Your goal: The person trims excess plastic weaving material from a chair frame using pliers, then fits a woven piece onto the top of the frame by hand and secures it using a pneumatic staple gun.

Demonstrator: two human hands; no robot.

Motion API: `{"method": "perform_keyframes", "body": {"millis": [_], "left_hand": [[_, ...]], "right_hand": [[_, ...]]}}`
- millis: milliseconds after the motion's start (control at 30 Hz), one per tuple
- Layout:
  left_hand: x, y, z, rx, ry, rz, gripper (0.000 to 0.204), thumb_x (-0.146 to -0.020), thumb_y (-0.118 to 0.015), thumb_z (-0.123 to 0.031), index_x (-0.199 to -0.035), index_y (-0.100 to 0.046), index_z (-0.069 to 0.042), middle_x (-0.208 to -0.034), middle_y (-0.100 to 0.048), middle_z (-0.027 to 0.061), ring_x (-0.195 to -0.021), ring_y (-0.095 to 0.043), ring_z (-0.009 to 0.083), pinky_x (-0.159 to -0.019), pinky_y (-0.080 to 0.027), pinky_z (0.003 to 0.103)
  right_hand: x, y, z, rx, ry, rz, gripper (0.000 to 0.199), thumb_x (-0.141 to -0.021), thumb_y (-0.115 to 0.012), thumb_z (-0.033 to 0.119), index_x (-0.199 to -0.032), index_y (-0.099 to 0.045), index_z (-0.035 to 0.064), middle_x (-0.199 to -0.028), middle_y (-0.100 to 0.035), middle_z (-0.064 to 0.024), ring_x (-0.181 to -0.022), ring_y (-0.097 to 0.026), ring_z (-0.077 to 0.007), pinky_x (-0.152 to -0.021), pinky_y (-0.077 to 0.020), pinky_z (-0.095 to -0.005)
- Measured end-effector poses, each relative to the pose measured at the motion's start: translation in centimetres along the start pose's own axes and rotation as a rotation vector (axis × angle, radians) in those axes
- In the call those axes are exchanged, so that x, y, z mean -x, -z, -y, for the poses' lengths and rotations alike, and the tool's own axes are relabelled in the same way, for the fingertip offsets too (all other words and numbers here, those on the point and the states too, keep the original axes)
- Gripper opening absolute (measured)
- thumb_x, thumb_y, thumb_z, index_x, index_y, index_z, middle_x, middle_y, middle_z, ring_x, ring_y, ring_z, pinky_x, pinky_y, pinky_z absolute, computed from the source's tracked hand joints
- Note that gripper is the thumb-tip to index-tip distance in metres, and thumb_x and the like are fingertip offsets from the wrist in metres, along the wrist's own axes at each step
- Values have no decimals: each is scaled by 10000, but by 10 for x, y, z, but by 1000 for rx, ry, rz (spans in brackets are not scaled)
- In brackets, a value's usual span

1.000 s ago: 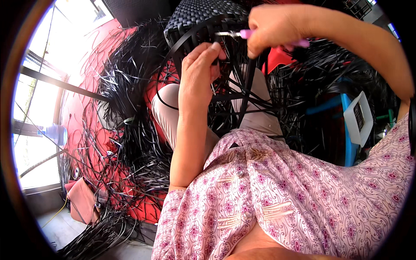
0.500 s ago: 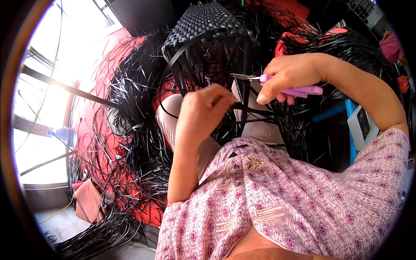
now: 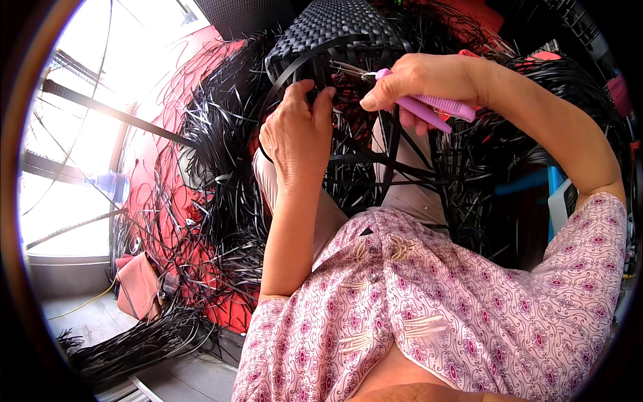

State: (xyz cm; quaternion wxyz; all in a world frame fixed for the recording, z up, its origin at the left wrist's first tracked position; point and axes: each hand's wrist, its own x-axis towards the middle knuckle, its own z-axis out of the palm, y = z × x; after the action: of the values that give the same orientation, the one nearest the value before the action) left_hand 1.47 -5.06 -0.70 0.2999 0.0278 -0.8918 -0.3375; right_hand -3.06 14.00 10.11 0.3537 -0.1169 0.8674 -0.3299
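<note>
A black woven piece (image 3: 341,30) with a basket-like weave stands in front of my knees, its loose strips hanging toward me. My right hand (image 3: 422,84) grips small scissors (image 3: 429,110) with pink-purple handles, the blades apart and pointing left at the strips below the woven edge. At the left of that edge my left hand (image 3: 298,127) pinches a dark strip (image 3: 320,77) between thumb and fingers. Against the dark background the strip's ends are hard to make out. Another black strip (image 3: 295,67) curves out beside the left hand.
Heaps of loose black strips (image 3: 221,127) lie on red sheeting (image 3: 151,147) to the left. More black strips (image 3: 549,100) pile up at the right. A pink bag (image 3: 138,285) rests on the floor at lower left. Something blue and white (image 3: 557,201) stands near my right elbow.
My left hand has moved up to the woven edge and now pinches a strip there. The right hand has shifted up and left with the scissors. The view has moved slightly.
</note>
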Motion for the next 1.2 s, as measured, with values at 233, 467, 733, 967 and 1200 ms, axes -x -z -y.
{"method": "perform_keyframes", "body": {"millis": [233,467,733,967,1200], "left_hand": [[-8,-10,-4,-56,-18,8,454,-810,-747,-438,-948,-670,-12,-651,-649,123,-644,-665,343,-632,-483,442],[-18,-5,14,607,232,217,257,-828,-775,-249,-799,-693,-7,-561,-551,15,-492,-464,80,-475,-366,252],[-16,4,23,1148,475,356,180,-895,-727,-212,-856,-703,-38,-576,-491,-73,-494,-388,7,-455,-281,179],[-17,8,30,1242,503,406,156,-892,-722,-174,-845,-695,-29,-594,-500,-68,-503,-393,14,-473,-288,178],[-14,7,30,1286,536,392,157,-884,-730,-170,-843,-692,-23,-591,-490,-69,-499,-383,20,-474,-271,191]], "right_hand": [[-9,3,11,17,-34,-14,577,-829,-688,552,-898,-611,-16,-658,-626,-109,-533,-665,-195,-458,-547,-301],[-12,6,18,14,-46,6,745,-782,-697,605,-1079,-596,-71,-818,-589,-170,-569,-615,-208,-508,-550,-315],[-26,10,25,-59,-51,69,729,-788,-708,602,-1005,-612,-87,-743,-610,-136,-482,-630,-202,-446,-543,-281],[-25,8,37,-76,-63,61,686,-803,-721,558,-1097,-612,-53,-792,-618,-125,-487,-616,-170,-431,-540,-281],[-26,2,46,30,-29,26,595,-807,-718,489,-1109,-619,-14,-826,-584,-111,-512,-577,-147,-430,-525,-271]]}}
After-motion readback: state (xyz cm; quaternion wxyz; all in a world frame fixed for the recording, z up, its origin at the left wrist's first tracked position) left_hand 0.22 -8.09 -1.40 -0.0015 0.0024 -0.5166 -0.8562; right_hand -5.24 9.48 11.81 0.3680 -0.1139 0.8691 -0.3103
